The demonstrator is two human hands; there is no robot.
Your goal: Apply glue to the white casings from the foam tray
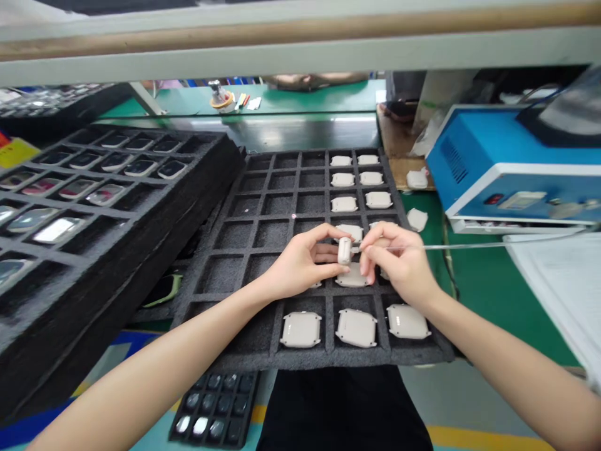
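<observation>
My left hand pinches a small beige watch case between thumb and fingers, turned on its edge above the foam tray. My right hand is closed on a dispensing tube, thin and clear, whose tip points at the side of the case. The tube runs off to the right. Beneath both hands lies the black foam tray, divided into square pockets. Beige watch cases sit in its right columns and front row. Part of the case directly below my hands is covered by my fingers.
Stacked foam trays holding dark-glass watch pieces rise at left. A blue machine stands at right, with white papers in front and loose beige cases nearby. A shelf beam crosses above. Another tray sits low, below the table edge.
</observation>
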